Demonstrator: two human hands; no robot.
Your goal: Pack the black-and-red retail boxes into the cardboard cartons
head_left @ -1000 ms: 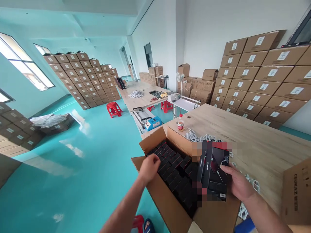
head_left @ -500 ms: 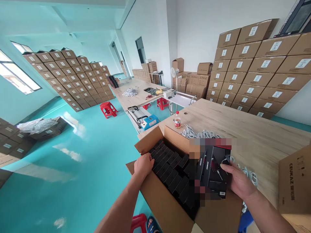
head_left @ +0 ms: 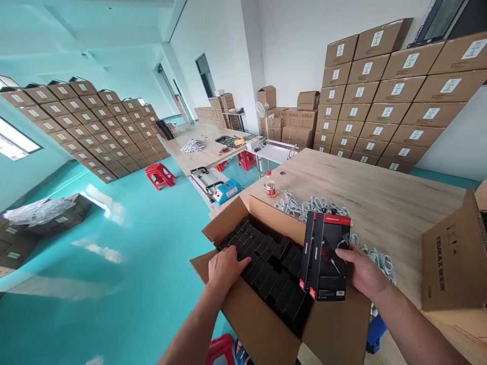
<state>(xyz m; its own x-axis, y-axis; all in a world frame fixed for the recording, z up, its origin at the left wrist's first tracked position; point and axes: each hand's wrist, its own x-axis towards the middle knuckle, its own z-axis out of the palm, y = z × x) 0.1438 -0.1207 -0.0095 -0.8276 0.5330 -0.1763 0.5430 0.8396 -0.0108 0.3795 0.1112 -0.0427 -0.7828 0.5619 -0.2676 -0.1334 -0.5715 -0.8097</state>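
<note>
An open cardboard carton (head_left: 262, 324) stands at the table's near edge, tilted in my view and packed with rows of small black boxes (head_left: 262, 248). My left hand (head_left: 224, 267) rests over the carton's left side, fingertips on the tops of the boxes there, thumb stretched apart. In my right hand (head_left: 361, 271) are two black and red cable boxes (head_left: 330, 256), side by side above the carton's right end. My thumb lies on the front of the nearer one; the fingers behind are hidden. Coiled white cables (head_left: 314, 205) lie on the table just behind.
A drink bottle (head_left: 270, 185) stands on the wooden table (head_left: 380, 187). Another carton (head_left: 449, 258) is at the right. A blue machine (head_left: 227, 191) sits beyond the carton. Red stools (head_left: 160, 175) are on the floor, with stacked cartons (head_left: 375, 101) by the wall.
My left hand has shifted from the carton's left edge further in over the boxes, its thumb spreading. My right hand still holds the two cable boxes. The view has turned slightly right.
</note>
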